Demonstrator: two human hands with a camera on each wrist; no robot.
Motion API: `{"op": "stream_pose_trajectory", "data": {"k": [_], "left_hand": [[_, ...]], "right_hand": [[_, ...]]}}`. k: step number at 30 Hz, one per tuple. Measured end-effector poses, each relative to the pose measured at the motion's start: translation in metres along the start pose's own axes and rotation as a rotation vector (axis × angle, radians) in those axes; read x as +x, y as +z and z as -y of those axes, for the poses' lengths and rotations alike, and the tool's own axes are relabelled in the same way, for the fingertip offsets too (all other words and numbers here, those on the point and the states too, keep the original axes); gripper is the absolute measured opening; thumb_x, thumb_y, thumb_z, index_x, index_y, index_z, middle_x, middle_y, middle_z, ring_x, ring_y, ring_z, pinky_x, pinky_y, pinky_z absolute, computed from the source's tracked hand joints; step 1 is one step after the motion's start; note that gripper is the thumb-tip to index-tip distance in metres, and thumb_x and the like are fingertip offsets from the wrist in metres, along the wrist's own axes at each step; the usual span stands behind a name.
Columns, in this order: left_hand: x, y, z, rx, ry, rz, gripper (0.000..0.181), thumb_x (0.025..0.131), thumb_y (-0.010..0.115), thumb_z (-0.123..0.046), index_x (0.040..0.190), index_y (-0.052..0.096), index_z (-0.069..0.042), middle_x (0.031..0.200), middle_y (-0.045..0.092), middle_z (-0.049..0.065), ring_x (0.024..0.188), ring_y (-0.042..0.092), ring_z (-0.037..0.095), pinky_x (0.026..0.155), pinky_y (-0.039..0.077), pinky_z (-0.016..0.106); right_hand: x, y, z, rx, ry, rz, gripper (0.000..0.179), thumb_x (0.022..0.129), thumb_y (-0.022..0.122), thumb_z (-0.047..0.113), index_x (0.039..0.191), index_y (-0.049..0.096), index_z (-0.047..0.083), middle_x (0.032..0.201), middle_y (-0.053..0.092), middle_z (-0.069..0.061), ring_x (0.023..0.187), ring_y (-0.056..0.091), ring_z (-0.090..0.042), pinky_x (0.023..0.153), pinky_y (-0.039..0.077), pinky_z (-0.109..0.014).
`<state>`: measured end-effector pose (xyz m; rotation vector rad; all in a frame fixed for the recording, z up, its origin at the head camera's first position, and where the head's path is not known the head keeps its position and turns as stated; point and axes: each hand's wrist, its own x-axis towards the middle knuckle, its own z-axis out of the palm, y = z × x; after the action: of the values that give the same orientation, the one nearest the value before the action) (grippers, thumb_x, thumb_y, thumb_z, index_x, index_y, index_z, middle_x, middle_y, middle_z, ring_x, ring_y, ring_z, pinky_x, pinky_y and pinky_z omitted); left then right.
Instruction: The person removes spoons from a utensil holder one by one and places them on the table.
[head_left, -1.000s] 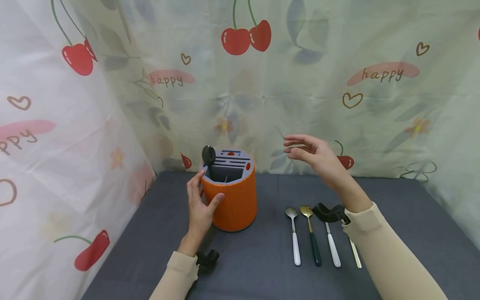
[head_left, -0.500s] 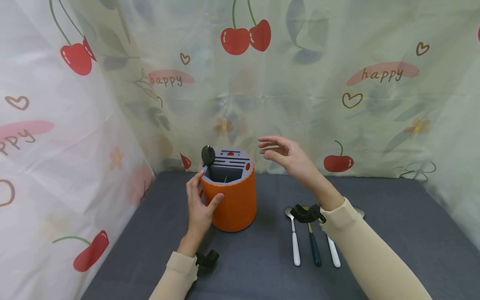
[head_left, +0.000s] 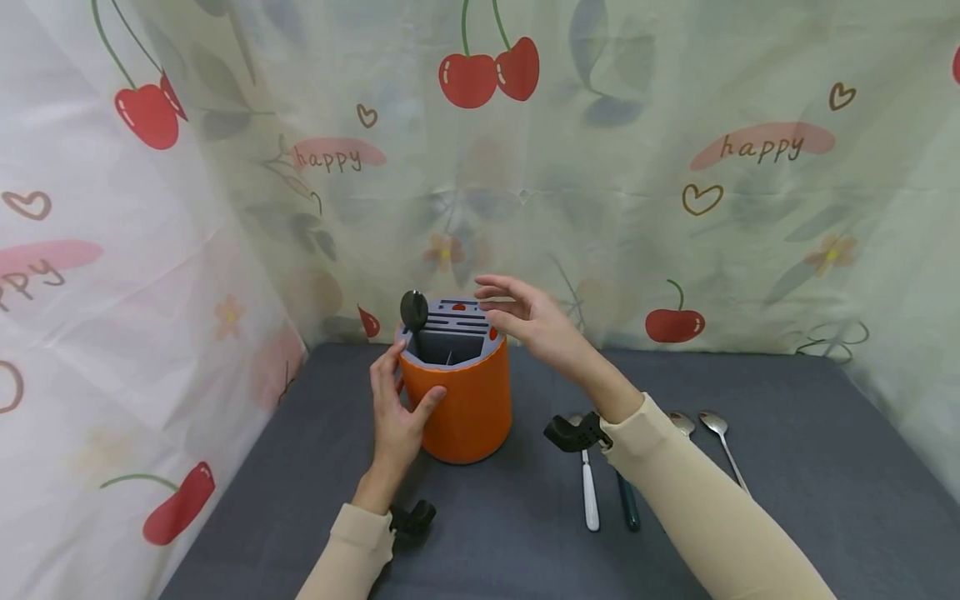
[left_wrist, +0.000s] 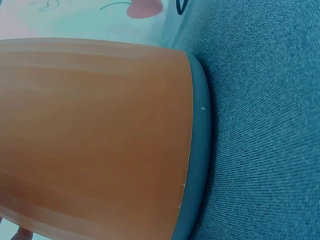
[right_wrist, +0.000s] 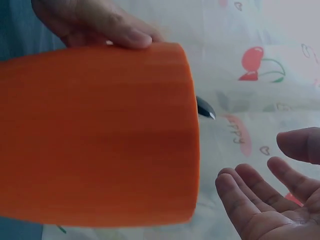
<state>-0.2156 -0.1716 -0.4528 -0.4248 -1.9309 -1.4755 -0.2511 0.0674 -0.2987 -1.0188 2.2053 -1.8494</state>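
Note:
An orange cylindrical utensil holder (head_left: 472, 408) with a grey slotted top stands upright on the table. My left hand (head_left: 396, 417) grips its left side, thumb on the front and fingers at the rim. A dark spoon (head_left: 414, 311) stands bowl-up in the large compartment; its tip (right_wrist: 206, 108) pokes past the rim in the right wrist view. My right hand (head_left: 525, 317) hovers at the holder's right rim with fingers extended and nothing in them. The right wrist view shows that hand (right_wrist: 275, 210) palm up, apart from the holder.
Several spoons lie on the dark grey table (head_left: 525, 533) at right: a white-handled one (head_left: 590, 500), a green-handled one (head_left: 628, 504) and a silver one (head_left: 716, 425) among them. My right forearm partly covers them. A cherry-print curtain (head_left: 585, 208) closes off the back and left.
My right hand has moved left, from above the spoons to the holder's right rim. My left hand and the holder have stayed in place.

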Motion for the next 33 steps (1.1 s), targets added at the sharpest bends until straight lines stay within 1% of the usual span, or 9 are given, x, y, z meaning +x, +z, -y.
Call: {"op": "stream_pose_trajectory", "data": {"k": [8, 14, 17, 20, 24, 26, 28, 30, 33], "left_hand": [[0.0, 0.0, 0.002, -0.003, -0.001, 0.004, 0.081, 0.094, 0.074, -0.053, 0.159, 0.037, -0.022, 0.153, 0.035, 0.009, 0.143, 0.037, 0.026, 0.117, 0.031, 0.063], [0.0, 0.001, -0.001, -0.012, -0.007, -0.004, 0.084, 0.093, 0.075, -0.051, 0.159, 0.037, -0.015, 0.152, 0.033, 0.017, 0.142, 0.036, 0.033, 0.116, 0.031, 0.067], [0.001, 0.001, -0.009, -0.019, -0.006, -0.008, 0.084, 0.095, 0.075, -0.048, 0.157, 0.037, -0.008, 0.15, 0.033, 0.022, 0.14, 0.036, 0.037, 0.115, 0.03, 0.07], [0.002, 0.0, -0.024, -0.028, -0.002, -0.008, 0.082, 0.096, 0.074, -0.045, 0.155, 0.037, -0.002, 0.147, 0.034, 0.025, 0.139, 0.037, 0.038, 0.114, 0.03, 0.071], [0.002, -0.001, -0.039, -0.034, 0.006, -0.01, 0.079, 0.097, 0.074, -0.044, 0.155, 0.038, -0.002, 0.147, 0.035, 0.023, 0.138, 0.037, 0.036, 0.114, 0.03, 0.07], [0.002, -0.001, -0.04, -0.037, 0.011, -0.011, 0.08, 0.097, 0.073, -0.045, 0.155, 0.038, -0.002, 0.147, 0.035, 0.024, 0.137, 0.038, 0.036, 0.114, 0.03, 0.071], [0.003, -0.001, -0.04, -0.039, 0.013, -0.009, 0.081, 0.097, 0.073, -0.046, 0.155, 0.038, -0.002, 0.147, 0.034, 0.025, 0.138, 0.037, 0.038, 0.113, 0.03, 0.071], [0.002, 0.0, -0.029, -0.034, 0.015, -0.007, 0.083, 0.096, 0.074, -0.047, 0.155, 0.038, -0.002, 0.149, 0.033, 0.027, 0.139, 0.037, 0.039, 0.113, 0.03, 0.072], [0.002, 0.0, -0.011, -0.012, 0.018, -0.004, 0.083, 0.094, 0.074, -0.05, 0.158, 0.037, -0.012, 0.152, 0.034, 0.02, 0.142, 0.037, 0.036, 0.114, 0.032, 0.069]], "right_hand": [[0.012, 0.018, 0.0, 0.052, 0.023, 0.048, 0.052, 0.108, 0.056, 0.01, 0.158, 0.042, 0.008, 0.151, 0.049, -0.024, 0.14, 0.051, -0.038, 0.112, 0.044, -0.054], [0.021, 0.032, 0.0, 0.063, 0.054, 0.054, 0.056, 0.108, 0.055, 0.01, 0.16, 0.037, 0.009, 0.151, 0.049, -0.023, 0.141, 0.051, -0.036, 0.116, 0.04, -0.052], [0.024, 0.039, -0.001, 0.071, 0.068, 0.058, 0.057, 0.108, 0.054, 0.011, 0.161, 0.035, 0.01, 0.151, 0.049, -0.022, 0.142, 0.049, -0.035, 0.118, 0.037, -0.052], [0.028, 0.045, -0.002, 0.077, 0.077, 0.068, 0.058, 0.108, 0.055, 0.01, 0.162, 0.033, 0.011, 0.153, 0.048, -0.022, 0.144, 0.047, -0.035, 0.119, 0.036, -0.051], [0.031, 0.051, -0.003, 0.095, 0.08, 0.074, 0.06, 0.108, 0.055, 0.009, 0.163, 0.032, 0.01, 0.154, 0.046, -0.023, 0.145, 0.045, -0.035, 0.118, 0.037, -0.051], [0.032, 0.053, -0.003, 0.099, 0.081, 0.076, 0.059, 0.108, 0.056, 0.009, 0.162, 0.033, 0.011, 0.154, 0.047, -0.021, 0.145, 0.045, -0.035, 0.118, 0.038, -0.05], [0.033, 0.055, -0.002, 0.096, 0.084, 0.078, 0.058, 0.108, 0.056, 0.01, 0.162, 0.035, 0.013, 0.153, 0.048, -0.019, 0.145, 0.046, -0.034, 0.118, 0.038, -0.05], [0.035, 0.056, -0.002, 0.093, 0.086, 0.078, 0.057, 0.107, 0.057, 0.011, 0.161, 0.037, 0.014, 0.152, 0.049, -0.017, 0.144, 0.047, -0.032, 0.118, 0.038, -0.049], [0.035, 0.058, -0.002, 0.094, 0.086, 0.074, 0.055, 0.107, 0.058, 0.012, 0.16, 0.041, 0.016, 0.15, 0.05, -0.016, 0.142, 0.05, -0.031, 0.117, 0.04, -0.049]]}}
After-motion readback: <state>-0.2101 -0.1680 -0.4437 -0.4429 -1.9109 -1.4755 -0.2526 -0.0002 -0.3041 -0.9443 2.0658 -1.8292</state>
